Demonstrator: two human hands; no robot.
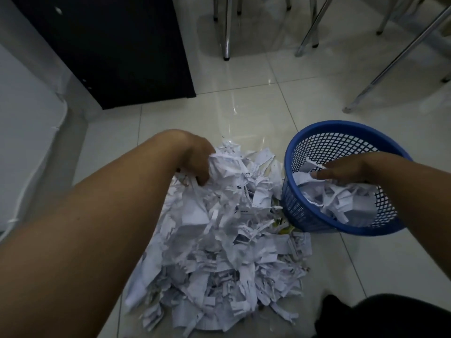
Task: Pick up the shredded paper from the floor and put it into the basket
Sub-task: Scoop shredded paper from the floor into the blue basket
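A big heap of white shredded paper [219,240] covers the pale floor tiles in front of me. At the heap's far end my left hand [197,162] curls round a crumpled clump of shreds. A blue mesh basket [305,215] stands tilted at the heap's right edge, with shreds [341,203] lying inside it. My right hand [346,170] reaches over the basket's opening with its fingers stretched out flat, touching the paper inside.
A black cabinet [117,52] stands at the far left. Metal chair and table legs [227,32] rise at the back and to the right. My dark-clothed knee [390,318] is at the lower right. Bare tiles lie beyond the heap.
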